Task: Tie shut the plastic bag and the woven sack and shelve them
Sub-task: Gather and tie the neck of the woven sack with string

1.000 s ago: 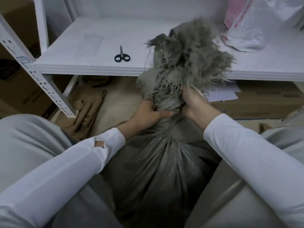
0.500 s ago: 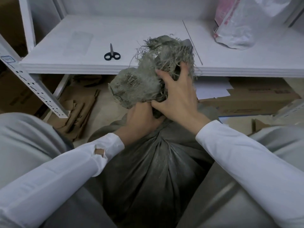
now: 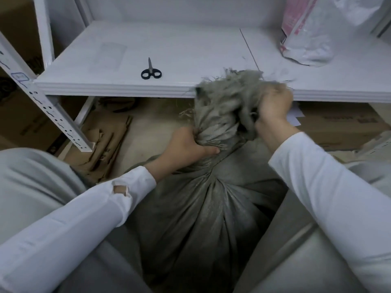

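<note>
Two hands are seen on the woven sack (image 3: pixel 201 208), which stands at the lower centre of the frame between the person's knees, just below the front edge of the white shelf (image 3: pixel 190 45). Half a second earlier the right hand (image 3: pixel 273 106) was spread flat over the frayed top (image 3: pixel 226 92) near mid-frame. Now it is curled tight into that top right of centre, and the fabric is drawn out toward the right of the frame. The left hand (image 3: pixel 186 149) is kept clamped round the gathered neck as before, with the thumb laid across the pleats. The top, earlier bundled into a ball, is now stretched into a loose tuft against the shelf's lip.

The sack is made of dull grey-green woven cloth, dusted pale, with folds radiating from the neck and a mouth that ends in ragged loose strands. The plastic bag (image 3: pixel 309 39), translucent white with a pink printed side, is set on the shelf at the upper right. Black-handled scissors (image 3: pixel 150 70) are laid on the smooth shelf board, upper centre-left. Creased brown cardboard (image 3: pixel 105 140) is seen on the floor at the left.
</note>
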